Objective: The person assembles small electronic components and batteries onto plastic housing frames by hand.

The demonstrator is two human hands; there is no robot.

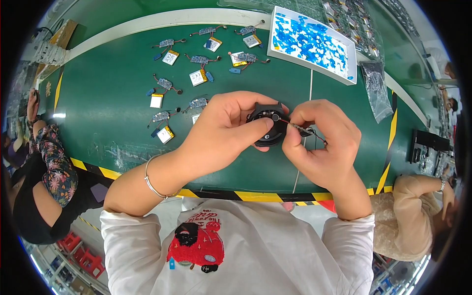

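At the far left, a co-worker's flowered sleeve (60, 164) shows beside the green table (105, 98), whose near edge carries yellow-and-black tape (258, 196). Left of centre on the tabletop lie eight small wired assemblies (166, 84), each with a little blue board; silver-and-yellow battery packs (198, 77) and small blue parts (210, 76) show among them. The assembly nearest the person's fingers is partly hidden by the left hand.

The left hand (221, 125), with a thin bangle (148, 177) on its forearm, is clamped on a black round housing (279, 133). Its thumb presses over the open face and its fingers curl behind; the housing is held above the table, near the middle of the view. A thin red wire (284, 121) runs from it toward the right hand (325, 140), whose thumb and forefinger are pinched together on a small circuit board (306, 131) just beside the housing.

Beyond the hands, toward the upper right, stands a white tray (314, 68) of blue and white bits. Right of it lies a clear plastic bag (376, 91). Farther right come a black box-like object (428, 141) and another person's beige sleeve (410, 196).
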